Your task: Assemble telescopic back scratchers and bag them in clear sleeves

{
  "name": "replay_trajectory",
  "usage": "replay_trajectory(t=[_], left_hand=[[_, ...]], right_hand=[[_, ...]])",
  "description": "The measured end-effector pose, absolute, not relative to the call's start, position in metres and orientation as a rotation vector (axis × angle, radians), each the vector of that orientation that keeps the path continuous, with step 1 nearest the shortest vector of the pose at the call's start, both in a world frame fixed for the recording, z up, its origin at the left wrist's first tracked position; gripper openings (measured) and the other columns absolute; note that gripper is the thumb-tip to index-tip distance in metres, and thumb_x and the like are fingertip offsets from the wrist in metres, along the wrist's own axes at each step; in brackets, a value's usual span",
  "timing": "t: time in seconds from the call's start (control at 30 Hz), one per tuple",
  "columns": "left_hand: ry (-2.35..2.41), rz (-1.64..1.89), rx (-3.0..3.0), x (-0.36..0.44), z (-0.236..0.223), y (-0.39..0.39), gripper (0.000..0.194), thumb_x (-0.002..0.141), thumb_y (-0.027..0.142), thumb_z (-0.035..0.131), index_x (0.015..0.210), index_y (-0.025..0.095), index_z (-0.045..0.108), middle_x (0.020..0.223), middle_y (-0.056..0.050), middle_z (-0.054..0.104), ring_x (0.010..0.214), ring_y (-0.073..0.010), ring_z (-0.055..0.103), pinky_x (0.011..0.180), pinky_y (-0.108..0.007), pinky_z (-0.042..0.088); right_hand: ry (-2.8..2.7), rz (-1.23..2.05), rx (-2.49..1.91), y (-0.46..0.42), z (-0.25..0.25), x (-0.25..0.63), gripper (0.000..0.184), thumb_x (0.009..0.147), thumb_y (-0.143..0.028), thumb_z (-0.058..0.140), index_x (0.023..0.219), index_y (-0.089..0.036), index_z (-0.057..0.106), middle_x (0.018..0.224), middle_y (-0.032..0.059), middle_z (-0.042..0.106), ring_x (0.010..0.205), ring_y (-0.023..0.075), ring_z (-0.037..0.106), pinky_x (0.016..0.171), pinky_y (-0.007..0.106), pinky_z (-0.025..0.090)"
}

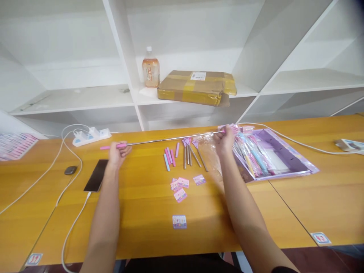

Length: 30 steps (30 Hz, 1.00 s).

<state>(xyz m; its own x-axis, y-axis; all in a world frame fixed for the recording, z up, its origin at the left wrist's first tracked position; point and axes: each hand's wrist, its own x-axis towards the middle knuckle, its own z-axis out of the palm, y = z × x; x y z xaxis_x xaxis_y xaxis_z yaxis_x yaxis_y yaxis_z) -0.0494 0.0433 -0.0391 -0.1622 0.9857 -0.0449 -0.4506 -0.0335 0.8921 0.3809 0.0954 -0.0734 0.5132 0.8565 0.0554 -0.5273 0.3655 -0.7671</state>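
A telescopic back scratcher point(170, 138) is drawn out long and nearly level above the table. My left hand point(117, 153) is closed round its pink handle, and my right hand point(223, 141) pinches the other end by the pink claw head. Between my hands lie several pink, purple and blue handle tubes point(170, 156). Beside them are several metal rods with purple claw heads point(190, 153), without handles. Small printed cards point(180, 195) are scattered nearer to me, with one card point(179, 222) closest to the table's front.
A purple display box point(295, 159) at the right holds several wrapped back scratchers. At the left are a phone point(96, 175) with its cable, a small black object point(70, 170) and a power strip point(91, 136). A taped cardboard box point(193, 89) and bottle point(151, 70) stand on the shelf.
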Motion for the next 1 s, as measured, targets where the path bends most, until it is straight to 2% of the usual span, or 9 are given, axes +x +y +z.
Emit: replay_trajectory(t=[0.13,0.2,0.33,0.5,0.67,0.73,0.87,0.93,1.0], left_hand=[[0.943,1.429,0.769,0.052,-0.075,0.028,0.058,0.096,0.051,0.066,0.063,0.027,0.024,0.055,0.009,0.014,0.043,-0.0092,0.017,0.044,-0.025,0.018],[0.921,1.382,0.795,0.087,-0.095,0.015,0.060,0.098,0.056,0.059,0.062,0.027,0.022,0.054,0.007,0.016,0.045,-0.0105,0.019,0.045,-0.027,0.020],[0.881,1.292,0.882,0.098,-0.114,0.001,0.058,0.100,0.056,0.055,0.060,0.026,0.026,0.052,0.007,0.019,0.047,-0.0105,0.021,0.049,-0.027,0.023],[0.802,1.137,0.972,0.074,-0.104,0.008,0.056,0.095,0.073,0.061,0.073,0.023,0.050,0.055,0.006,0.040,0.044,-0.0104,0.035,0.051,-0.027,0.031],[0.576,0.738,0.884,0.047,-0.108,-0.006,0.092,0.077,0.098,0.067,0.113,0.013,0.071,0.087,-0.009,0.072,0.063,-0.0206,0.065,0.058,-0.033,0.048],[0.586,0.594,0.892,0.044,-0.120,-0.018,0.083,0.083,0.086,0.076,0.119,0.011,0.071,0.087,-0.010,0.073,0.062,-0.0190,0.066,0.057,-0.031,0.047],[0.705,0.677,0.868,0.055,-0.148,-0.040,0.048,0.089,0.049,0.092,0.111,0.014,0.068,0.069,0.006,0.053,0.048,-0.0077,0.047,0.048,-0.022,0.032],[0.709,0.788,0.811,0.060,-0.156,-0.044,0.045,0.091,0.050,0.090,0.105,0.017,0.064,0.065,0.010,0.043,0.044,-0.0045,0.035,0.046,-0.020,0.027],[0.705,0.858,0.789,0.060,-0.160,-0.043,0.044,0.096,0.054,0.084,0.102,0.018,0.061,0.064,0.011,0.039,0.044,-0.0040,0.030,0.046,-0.018,0.025]], right_hand=[[-0.617,1.012,-0.816,0.058,-0.090,0.258,0.067,0.094,-0.067,0.080,0.070,-0.025,0.033,0.059,-0.0071,0.035,0.051,0.0097,0.032,0.045,0.022,0.034],[-0.643,1.080,-0.817,0.039,-0.102,0.212,0.068,0.098,-0.075,0.070,0.070,-0.026,0.033,0.057,-0.0073,0.031,0.050,0.0100,0.028,0.048,0.024,0.037],[-0.810,1.251,-0.896,0.032,-0.110,0.196,0.075,0.093,-0.087,0.066,0.069,-0.026,0.029,0.056,-0.0085,0.024,0.051,0.0095,0.024,0.048,0.025,0.033],[-0.945,1.352,-0.928,0.057,-0.100,0.237,0.076,0.092,-0.089,0.064,0.070,-0.028,0.024,0.058,-0.0108,0.015,0.050,0.0084,0.015,0.045,0.025,0.019],[-1.134,1.411,-0.994,0.053,-0.105,0.267,0.074,0.093,-0.089,0.059,0.070,-0.028,0.025,0.057,-0.0113,0.016,0.049,0.0085,0.014,0.046,0.026,0.017],[-1.253,1.436,-1.034,0.044,-0.109,0.277,0.072,0.092,-0.090,0.061,0.068,-0.027,0.033,0.055,-0.0104,0.022,0.049,0.0090,0.018,0.048,0.026,0.018],[-1.710,1.360,-1.247,0.038,-0.104,0.311,0.060,0.080,-0.070,0.091,0.069,-0.022,0.057,0.058,-0.0028,0.054,0.057,0.0128,0.045,0.057,0.027,0.034],[-2.065,0.956,-1.653,0.043,-0.096,0.338,0.045,0.085,-0.058,0.092,0.079,-0.020,0.069,0.076,0.0047,0.072,0.073,0.0179,0.063,0.069,0.027,0.045],[-2.120,0.495,-2.034,0.052,-0.090,0.365,0.032,0.099,-0.050,0.079,0.106,-0.018,0.077,0.112,0.0147,0.080,0.103,0.0252,0.073,0.089,0.030,0.051]])
